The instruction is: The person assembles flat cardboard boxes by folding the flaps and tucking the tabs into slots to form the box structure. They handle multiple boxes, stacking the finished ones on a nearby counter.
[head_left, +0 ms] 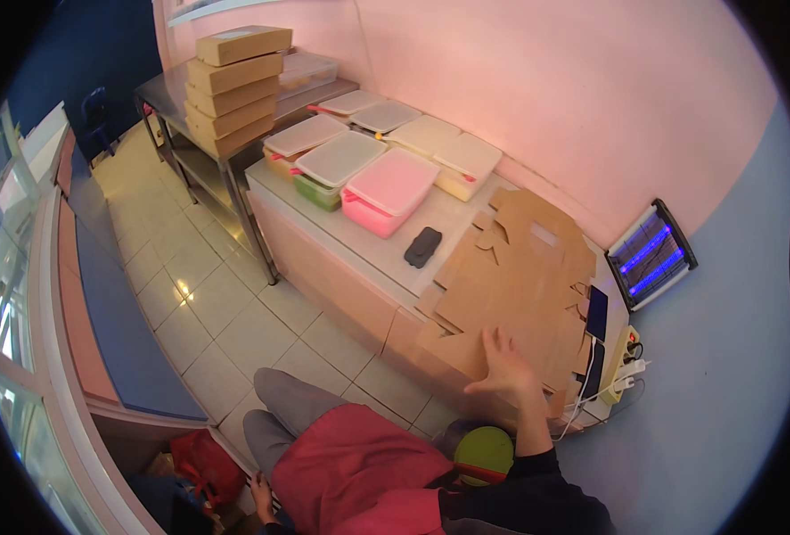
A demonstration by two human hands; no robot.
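Observation:
My right hand [506, 367] reaches over the near end of flat cardboard box blanks [511, 276] on the counter. Its fingers are spread, with nothing in them; whether the fingertips touch the card I cannot tell. Low at my left side, my left hand [262, 496] hangs beside my grey-clad leg and red apron, its fingers stretched and apparently holding nothing. The blanks have cut slots and tabs along their edges. Beyond them on the counter lies a small dark grey case-like object [423, 248], apart from both hands.
Lidded plastic tubs, including a pink one [391, 192], crowd the counter's far end. Folded cardboard boxes [234, 89] are stacked on a metal table. At right are a dark phone [597, 312], cables, a power strip [627, 357] and a blue-lit insect trap [651, 256]. A green round lid [484, 450] sits below.

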